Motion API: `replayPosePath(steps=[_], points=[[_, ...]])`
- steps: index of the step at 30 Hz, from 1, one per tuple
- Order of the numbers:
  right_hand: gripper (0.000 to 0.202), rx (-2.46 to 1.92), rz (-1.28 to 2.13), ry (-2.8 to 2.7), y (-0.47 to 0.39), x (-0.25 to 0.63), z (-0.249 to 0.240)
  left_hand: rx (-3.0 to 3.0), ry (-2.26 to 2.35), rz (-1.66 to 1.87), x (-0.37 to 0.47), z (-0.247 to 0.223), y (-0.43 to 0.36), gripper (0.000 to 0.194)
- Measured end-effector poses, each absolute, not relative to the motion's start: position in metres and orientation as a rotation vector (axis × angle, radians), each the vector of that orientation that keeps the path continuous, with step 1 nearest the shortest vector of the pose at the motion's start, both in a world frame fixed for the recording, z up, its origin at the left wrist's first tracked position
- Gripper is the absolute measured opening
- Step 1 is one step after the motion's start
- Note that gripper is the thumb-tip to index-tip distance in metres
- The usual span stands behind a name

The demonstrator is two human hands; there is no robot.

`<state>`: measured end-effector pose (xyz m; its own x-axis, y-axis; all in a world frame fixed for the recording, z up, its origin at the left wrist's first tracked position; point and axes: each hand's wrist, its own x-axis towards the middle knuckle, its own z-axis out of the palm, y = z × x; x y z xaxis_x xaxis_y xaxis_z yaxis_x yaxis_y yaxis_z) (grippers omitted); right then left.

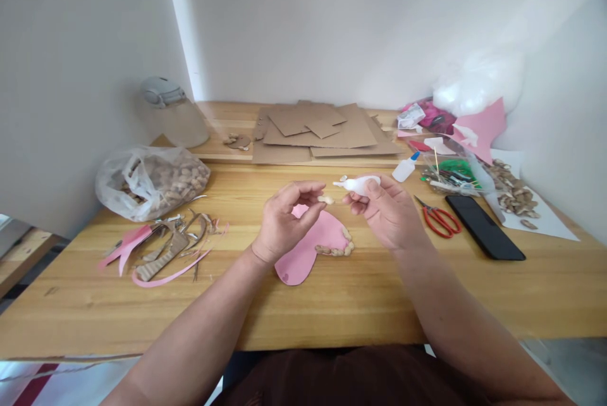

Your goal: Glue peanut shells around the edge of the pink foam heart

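Between the thumb and fingers of my left hand point(289, 216) is a peanut shell point(325, 200), held above the work surface. My right hand point(391, 210) grips a small white glue bottle point(361, 186), tipped sideways so its nozzle points left toward the shell; nozzle and shell look apart. Below both hands a pink paper heart point(298, 264) lies on the table. Several peanut shells point(348, 246) run along part of its right edge. My left hand covers some of the heart.
Red-handled scissors point(441, 221), a black phone point(484, 227) and a blue-capped bottle point(404, 169) lie right. Loose shells point(512, 188) rest on white paper. Leftward are a bag of peanuts point(154, 181) and paper and cardboard scraps point(164, 254). Cardboard sheets point(322, 131) are stacked behind.
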<state>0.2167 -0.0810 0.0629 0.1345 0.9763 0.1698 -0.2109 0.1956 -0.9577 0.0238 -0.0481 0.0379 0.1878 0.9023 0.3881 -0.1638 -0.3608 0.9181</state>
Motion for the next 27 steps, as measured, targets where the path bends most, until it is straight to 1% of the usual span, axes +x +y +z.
replayPosePath(steps=[2, 5, 8, 10, 14, 18, 23, 27], points=[[0.039, -0.953, 1.163, -1.063, -0.081, 0.216, 0.062, 1.539, 0.744, 1.351, 0.024, 0.034, -0.045, 0.025], [0.034, -0.909, 1.261, -1.093, -0.082, 0.216, 0.059, 1.553, 0.738, 1.277, 0.026, 0.028, -0.042, 0.018], [0.03, -0.881, 1.296, -1.105, -0.083, 0.216, 0.058, 1.41, 0.708, 1.176, 0.028, 0.026, -0.041, 0.02], [0.031, -0.894, 1.277, -1.121, -0.083, 0.216, 0.058, 1.283, 0.643, 1.094, 0.028, 0.027, -0.04, 0.022], [0.032, -0.955, 1.148, -1.146, -0.082, 0.218, 0.06, 1.059, 0.541, 0.956, 0.024, 0.029, -0.037, 0.025], [0.027, -0.987, 0.984, -1.16, -0.081, 0.225, 0.061, 0.847, 0.491, 0.862, 0.021, 0.03, -0.034, 0.033], [0.025, -1.072, 0.791, -1.257, -0.085, 0.227, 0.064, 0.748, 0.443, 0.789, 0.019, 0.033, -0.033, 0.027], [0.021, -1.11, 0.567, -1.361, -0.093, 0.221, 0.074, 0.733, 0.426, 0.756, 0.018, 0.033, -0.034, 0.029]])
